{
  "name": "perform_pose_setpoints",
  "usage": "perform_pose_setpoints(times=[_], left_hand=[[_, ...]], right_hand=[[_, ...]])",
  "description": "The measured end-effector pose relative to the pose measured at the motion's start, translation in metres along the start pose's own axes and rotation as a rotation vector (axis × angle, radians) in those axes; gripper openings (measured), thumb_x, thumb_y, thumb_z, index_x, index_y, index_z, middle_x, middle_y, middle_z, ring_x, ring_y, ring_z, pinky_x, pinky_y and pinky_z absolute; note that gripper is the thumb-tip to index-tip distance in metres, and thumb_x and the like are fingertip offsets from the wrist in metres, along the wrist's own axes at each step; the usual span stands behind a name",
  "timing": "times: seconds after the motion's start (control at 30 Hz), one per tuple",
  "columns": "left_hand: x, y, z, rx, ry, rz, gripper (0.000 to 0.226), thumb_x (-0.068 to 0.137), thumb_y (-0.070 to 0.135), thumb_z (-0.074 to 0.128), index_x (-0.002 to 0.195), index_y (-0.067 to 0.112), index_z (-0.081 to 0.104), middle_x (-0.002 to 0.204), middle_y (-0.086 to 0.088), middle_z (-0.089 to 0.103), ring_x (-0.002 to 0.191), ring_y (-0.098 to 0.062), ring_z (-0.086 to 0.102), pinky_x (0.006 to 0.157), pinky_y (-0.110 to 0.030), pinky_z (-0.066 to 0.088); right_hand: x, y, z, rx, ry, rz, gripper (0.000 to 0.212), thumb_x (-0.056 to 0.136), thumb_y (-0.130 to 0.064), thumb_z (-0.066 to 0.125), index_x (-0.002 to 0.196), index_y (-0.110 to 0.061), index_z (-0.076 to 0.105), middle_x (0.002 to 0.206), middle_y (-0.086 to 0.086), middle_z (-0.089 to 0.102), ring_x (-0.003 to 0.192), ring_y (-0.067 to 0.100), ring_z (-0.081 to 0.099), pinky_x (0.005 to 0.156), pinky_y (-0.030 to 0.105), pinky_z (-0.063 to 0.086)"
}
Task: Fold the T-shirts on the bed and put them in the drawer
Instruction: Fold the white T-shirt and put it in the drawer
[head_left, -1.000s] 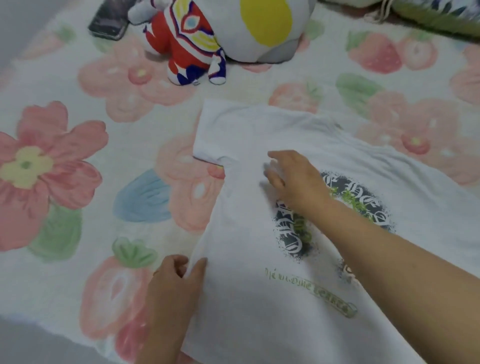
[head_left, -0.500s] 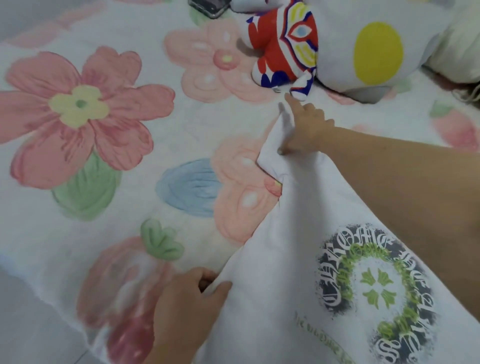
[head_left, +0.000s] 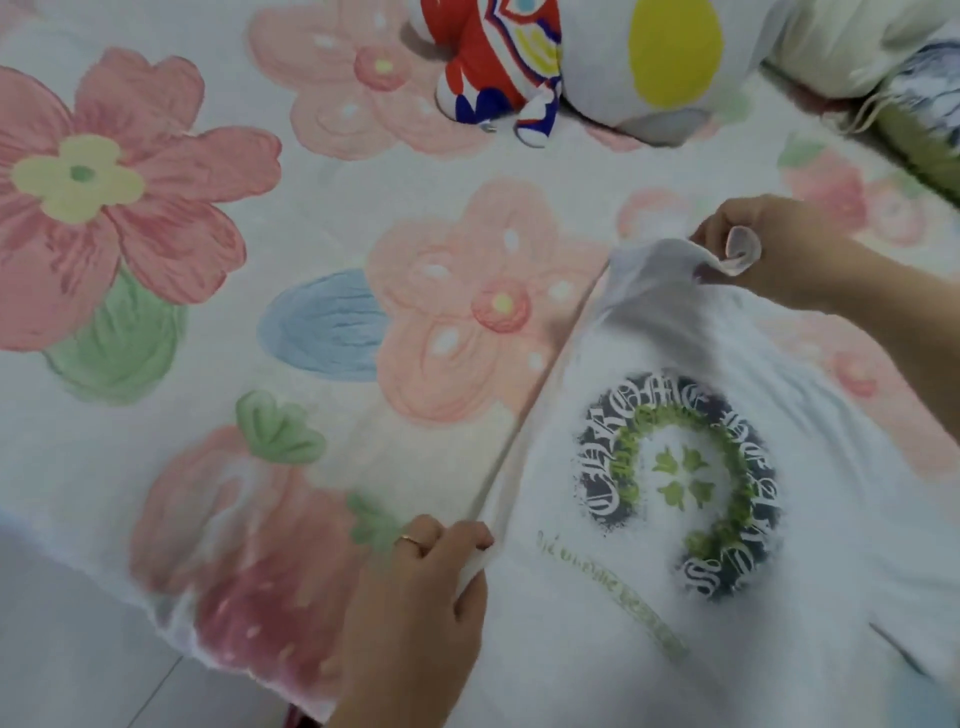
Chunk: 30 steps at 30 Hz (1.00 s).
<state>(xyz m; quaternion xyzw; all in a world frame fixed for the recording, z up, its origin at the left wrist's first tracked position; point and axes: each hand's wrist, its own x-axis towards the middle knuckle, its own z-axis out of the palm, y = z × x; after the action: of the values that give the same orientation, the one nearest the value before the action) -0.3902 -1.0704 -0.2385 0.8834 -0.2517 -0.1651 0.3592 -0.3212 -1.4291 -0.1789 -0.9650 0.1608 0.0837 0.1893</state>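
White T-shirt (head_left: 649, 597) lies print-up on the floral bedspread (head_left: 208, 364), its left edge pulled into a straight fold line. Left hand (head_left: 415, 597) pinches that edge near the hem; right hand (head_left: 769, 249) grips the far end, lifted and curled over. Plush toy (head_left: 498, 67) sits near the top, apart from the shirt.

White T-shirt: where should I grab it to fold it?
Pinch the long side edge of the T-shirt at both ends, from the flowery blanket side, as the left hand and right hand do. That edge is lifted and straight, so probably easiest.
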Motion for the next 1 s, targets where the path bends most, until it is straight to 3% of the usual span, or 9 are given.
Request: perform_pose_setpoints(times=[0.13, 0.2, 0.3, 0.4, 0.6, 0.7, 0.8, 0.9, 1.0], left_hand=[[-0.018, 0.024, 0.029, 0.311, -0.259, 0.127, 0.052, 0.023, 0.039, 0.088, 0.064, 0.029, 0.059, 0.051, 0.003, 0.053, 0.029, -0.011, 0.045, 0.026, -0.015, 0.030], [-0.023, 0.028, 0.038, 0.363, -0.260, 0.141, 0.034, 0.044, 0.054, 0.076, 0.054, 0.024, 0.065, 0.052, 0.002, 0.055, 0.038, -0.015, 0.052, 0.033, -0.018, 0.040], [-0.014, 0.032, 0.052, 0.341, -0.128, 0.152, 0.041, 0.071, 0.046, 0.045, 0.082, 0.019, 0.074, 0.083, -0.008, 0.069, 0.075, -0.030, 0.068, 0.069, -0.040, 0.042], [0.000, 0.031, 0.073, 0.382, -0.190, 0.259, 0.048, 0.084, 0.040, 0.037, 0.121, 0.021, 0.062, 0.132, -0.011, 0.055, 0.124, -0.036, 0.049, 0.098, -0.046, 0.028], [0.006, -0.006, 0.102, 0.494, -0.367, 0.281, 0.054, 0.096, 0.047, 0.013, 0.141, 0.027, 0.035, 0.148, -0.005, 0.032, 0.140, -0.025, 0.020, 0.109, -0.045, 0.013], [0.006, -0.010, 0.108, 0.504, -0.362, 0.281, 0.058, 0.095, 0.052, 0.008, 0.141, 0.026, 0.031, 0.150, -0.003, 0.028, 0.145, -0.017, 0.000, 0.110, -0.046, 0.009], [0.023, 0.003, 0.107, 0.473, -0.343, 0.338, 0.059, 0.095, 0.051, 0.007, 0.140, 0.024, 0.033, 0.148, -0.006, 0.033, 0.142, -0.023, 0.017, 0.109, -0.052, 0.012], [0.074, 0.036, 0.111, 0.433, -0.288, 0.407, 0.061, 0.094, 0.047, 0.018, 0.138, 0.013, 0.041, 0.145, -0.010, 0.040, 0.136, -0.033, 0.033, 0.112, -0.050, 0.007], [0.140, 0.071, 0.128, 0.405, -0.263, 0.430, 0.062, 0.095, 0.049, 0.014, 0.146, 0.015, 0.023, 0.154, -0.006, 0.023, 0.144, -0.023, 0.011, 0.110, -0.035, -0.017]], right_hand=[[-0.058, 0.064, 0.005, -0.382, -0.205, 0.246, 0.032, 0.076, -0.012, 0.073, 0.106, -0.014, 0.061, 0.125, 0.009, 0.057, 0.117, 0.030, 0.046, 0.094, 0.045, 0.041], [-0.082, 0.082, 0.013, -0.513, -0.287, 0.351, 0.047, 0.082, -0.013, 0.062, 0.127, -0.023, 0.051, 0.143, 0.003, 0.040, 0.133, 0.027, 0.028, 0.102, 0.047, 0.029], [-0.094, 0.076, 0.034, -0.354, -0.006, 0.354, 0.047, 0.081, -0.003, 0.052, 0.128, -0.013, 0.051, 0.140, 0.011, 0.043, 0.134, 0.031, 0.029, 0.103, 0.047, 0.030], [-0.087, 0.039, 0.069, -0.182, 0.174, 0.215, 0.040, 0.087, -0.005, 0.048, 0.127, -0.004, 0.052, 0.137, 0.017, 0.047, 0.130, 0.035, 0.036, 0.104, 0.044, 0.030], [-0.063, 0.004, 0.132, -0.050, 0.010, 0.083, 0.055, 0.100, -0.036, 0.024, 0.149, -0.025, 0.003, 0.158, 0.006, -0.001, 0.145, 0.024, -0.002, 0.118, 0.039, 0.001], [-0.066, 0.017, 0.126, 0.126, 0.273, 0.171, 0.049, 0.100, -0.034, 0.030, 0.147, -0.026, 0.020, 0.156, 0.006, 0.018, 0.144, 0.022, 0.011, 0.114, 0.036, 0.003], [-0.078, 0.042, 0.109, 0.277, 0.708, 0.624, 0.042, 0.094, -0.031, 0.040, 0.132, -0.015, 0.043, 0.132, 0.007, 0.054, 0.123, 0.026, 0.048, 0.105, 0.037, 0.027], [-0.097, 0.071, 0.100, 0.610, 0.734, 1.033, 0.032, 0.084, -0.030, 0.055, 0.110, -0.011, 0.051, 0.096, 0.004, 0.058, 0.092, 0.025, 0.055, 0.080, 0.030, 0.041], [-0.099, 0.081, 0.099, 0.897, 0.628, 1.177, 0.026, 0.065, -0.025, 0.065, 0.062, -0.013, 0.042, 0.060, 0.003, 0.041, 0.061, 0.025, 0.044, 0.058, 0.031, 0.038]])
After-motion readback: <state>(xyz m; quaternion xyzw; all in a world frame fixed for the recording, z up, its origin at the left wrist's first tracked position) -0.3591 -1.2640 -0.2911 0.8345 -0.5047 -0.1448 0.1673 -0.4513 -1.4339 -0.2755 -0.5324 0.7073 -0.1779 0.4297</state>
